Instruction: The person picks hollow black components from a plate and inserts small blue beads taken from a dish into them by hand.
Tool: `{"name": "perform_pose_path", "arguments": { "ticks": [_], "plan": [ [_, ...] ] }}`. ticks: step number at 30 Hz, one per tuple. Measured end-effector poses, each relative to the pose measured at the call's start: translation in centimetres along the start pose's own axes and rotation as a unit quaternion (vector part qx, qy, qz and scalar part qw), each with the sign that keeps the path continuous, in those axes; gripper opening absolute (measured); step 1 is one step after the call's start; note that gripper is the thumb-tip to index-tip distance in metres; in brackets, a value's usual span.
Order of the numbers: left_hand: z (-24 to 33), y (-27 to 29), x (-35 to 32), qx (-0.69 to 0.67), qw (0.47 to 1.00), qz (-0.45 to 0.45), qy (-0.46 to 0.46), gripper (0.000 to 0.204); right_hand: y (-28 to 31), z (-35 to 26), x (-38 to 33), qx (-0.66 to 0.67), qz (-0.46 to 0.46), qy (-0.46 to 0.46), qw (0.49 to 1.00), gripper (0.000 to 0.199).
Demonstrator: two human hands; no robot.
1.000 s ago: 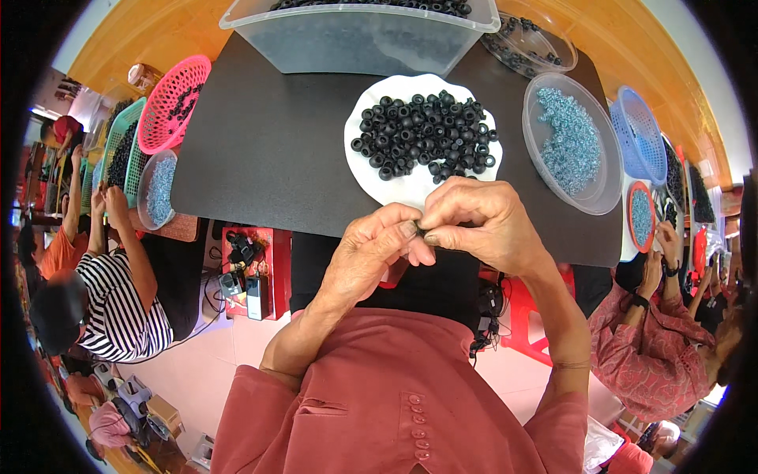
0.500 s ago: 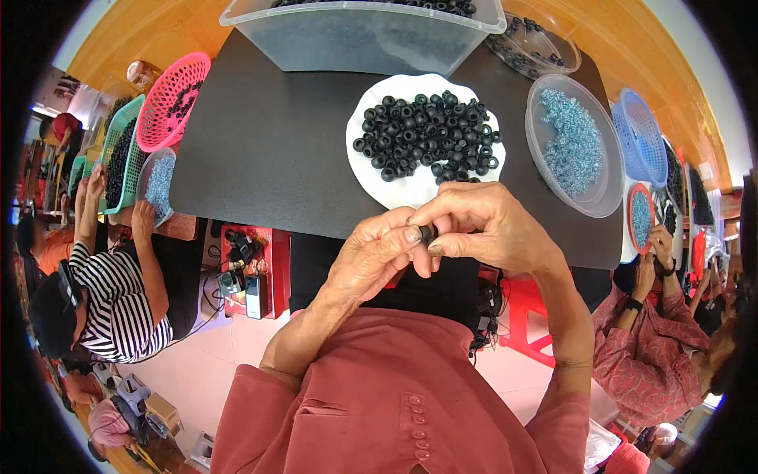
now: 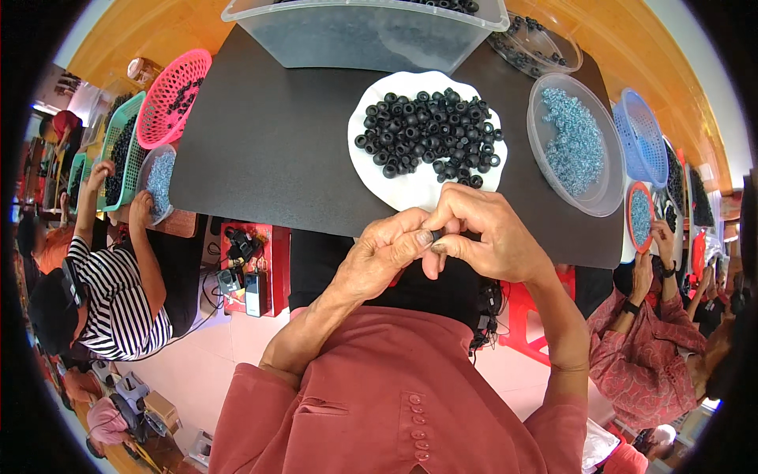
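Observation:
Just past the table's near edge, my left hand point(image 3: 387, 251) and my right hand point(image 3: 488, 235) meet in front of my body. Between their fingertips is a small black round piece point(image 3: 436, 235), mostly covered by thumbs and fingers. My left thumb and fingers pinch it from one side; my right thumb and forefinger close on the other. Right beyond my hands lies a white scalloped plate point(image 3: 371, 175), heaped with black round hollow pieces point(image 3: 426, 130). To its right a clear round tub point(image 3: 604, 202) holds many small bluish translucent pieces point(image 3: 572, 142).
A large clear bin point(image 3: 363, 47) of black pieces stands at the back of the dark table point(image 3: 260, 150). Behind the tub is a blue basket point(image 3: 641, 138). Far left are a pink basket point(image 3: 154, 118) and a green one point(image 3: 110, 150). Co-workers sit on both sides.
My fingers have shifted a little around the black piece, and my right-hand fingers are more curled. At left, the co-worker's hands have moved slightly. The plate and tubs stay put.

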State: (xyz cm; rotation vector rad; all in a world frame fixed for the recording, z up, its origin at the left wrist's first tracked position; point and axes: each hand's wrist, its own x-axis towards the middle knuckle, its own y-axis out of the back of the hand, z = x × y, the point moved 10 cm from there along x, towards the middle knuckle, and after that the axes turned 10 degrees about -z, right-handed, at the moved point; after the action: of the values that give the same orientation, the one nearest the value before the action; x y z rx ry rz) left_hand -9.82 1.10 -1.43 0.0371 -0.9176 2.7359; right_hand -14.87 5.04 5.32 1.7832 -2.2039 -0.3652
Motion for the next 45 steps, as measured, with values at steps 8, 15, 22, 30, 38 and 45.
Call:
{"name": "perform_pose_path", "arguments": {
  "ticks": [8,15,22,30,38,45],
  "plan": [
    [-0.5,0.4,0.0,-0.119,0.993,0.018,0.002,0.031,-0.6,2.8,-0.5,0.216,0.027,-0.029,0.976,0.014],
    [0.0,0.2,-0.6,-0.128,0.992,0.019,0.007,0.029,-1.0,2.8,-0.1,0.181,0.003,-0.034,0.983,0.014],
    [-1.3,-0.1,-0.4,-0.074,0.997,0.028,-0.014,0.026,-0.5,0.1,-0.6,-0.025,0.038,-0.028,0.999,0.006],
    [0.0,-0.9,-0.5,-0.052,0.998,-0.002,-0.030,0.026,-0.7,0.3,-0.8,0.076,0.058,-0.057,0.994,0.012],
    [-0.8,-0.7,-0.3,-0.146,0.988,0.023,-0.040,0.021,-0.2,-1.4,-0.6,-0.073,0.084,-0.046,0.993,0.019],
    [-0.7,-1.1,0.2,-0.192,0.978,0.026,-0.081,0.029,0.6,-2.6,-1.5,-0.242,0.166,0.008,0.956,0.018]
  ]
}}
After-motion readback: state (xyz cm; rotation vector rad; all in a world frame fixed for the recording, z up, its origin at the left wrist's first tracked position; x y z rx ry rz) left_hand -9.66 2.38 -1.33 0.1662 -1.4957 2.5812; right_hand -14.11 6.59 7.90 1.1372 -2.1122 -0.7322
